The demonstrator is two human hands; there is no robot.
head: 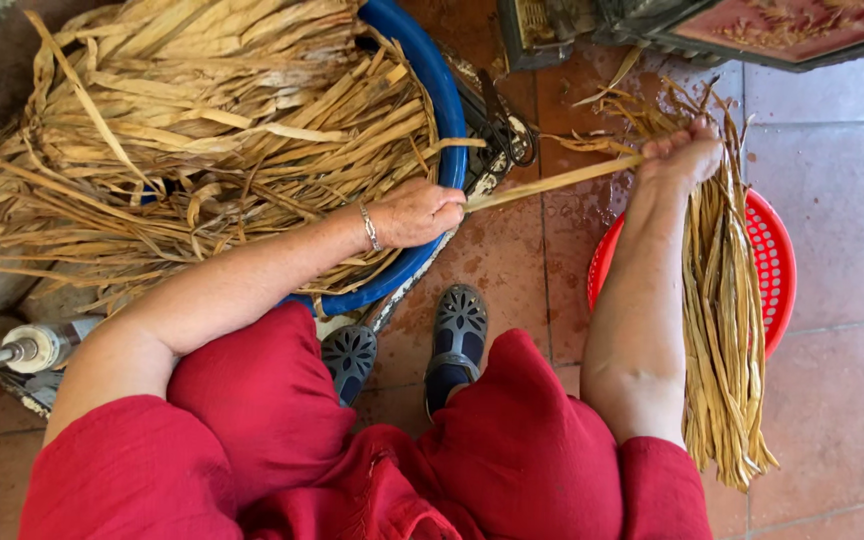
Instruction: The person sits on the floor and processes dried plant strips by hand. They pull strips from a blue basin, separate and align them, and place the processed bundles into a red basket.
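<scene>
Seen from above, our left hand (417,212) rests at the rim of the blue tub (442,95), fingers closed together on one end of a single dried leaf strip (552,182). The strip runs taut and nearly level across the gap to our right hand (684,155), whose fingers are curled shut on its other end and on the top of a bundle of strips (722,330). A thin bracelet (370,226) circles the left wrist.

The bundle hangs from the right fist along the outer side of the forearm, its loose ends fanned near our elbow. It passes over the red mesh basket (777,265), which stands on the wet tiled floor (837,400); whether the strips touch the basket we cannot tell.

The blue tub is heaped with a mass of dried leaves (182,140) that spills over its rim to the left. Both our sandalled feet (457,335) stand between tub and basket, below the taut strip, and our red garment (352,460) fills the lower edge of the view. A pump bottle (22,350) lies at the left edge, just beside the tub.
</scene>
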